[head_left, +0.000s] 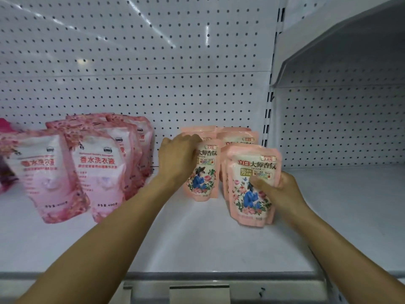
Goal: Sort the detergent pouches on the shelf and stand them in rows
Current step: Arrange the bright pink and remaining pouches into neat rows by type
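Small salmon-pink pouches with a flower picture stand in two short rows right of centre on the white shelf (197, 242). My left hand (175, 159) grips the top left of the front pouch of the left row (205, 176). My right hand (278, 191) holds the front pouch of the right row (249, 178), thumb across its face, fingers behind. More of these pouches (237, 137) stand behind both. Larger pink and white pouches (98, 172) stand in rows at the left, the front ones leaning.
A white pegboard back wall (153, 73) closes off the shelf. A slotted upright (268, 119) divides it from the neighbouring bay on the right, where another shelf (355, 194) is seen. A dark pink pouch (5, 172) shows at the left edge. A price-tag rail (197, 288) runs along the front.
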Demonstrator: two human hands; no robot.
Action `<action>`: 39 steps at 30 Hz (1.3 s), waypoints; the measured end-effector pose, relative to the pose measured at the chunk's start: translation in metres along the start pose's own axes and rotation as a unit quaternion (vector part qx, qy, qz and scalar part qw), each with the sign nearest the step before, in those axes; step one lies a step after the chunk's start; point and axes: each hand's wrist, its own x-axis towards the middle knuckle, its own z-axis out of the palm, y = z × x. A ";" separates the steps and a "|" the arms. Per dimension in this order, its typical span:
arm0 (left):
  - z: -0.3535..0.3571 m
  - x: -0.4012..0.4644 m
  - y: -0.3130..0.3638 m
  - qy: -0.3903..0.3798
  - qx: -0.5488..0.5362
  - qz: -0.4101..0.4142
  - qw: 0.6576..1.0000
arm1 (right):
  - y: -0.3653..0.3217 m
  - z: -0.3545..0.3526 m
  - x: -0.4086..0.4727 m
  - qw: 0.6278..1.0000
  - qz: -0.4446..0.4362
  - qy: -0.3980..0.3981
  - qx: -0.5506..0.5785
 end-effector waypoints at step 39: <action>0.023 -0.085 -0.011 -0.248 -0.470 -0.273 0.802 | 0.044 -0.004 0.038 0.997 0.049 -0.006 -0.053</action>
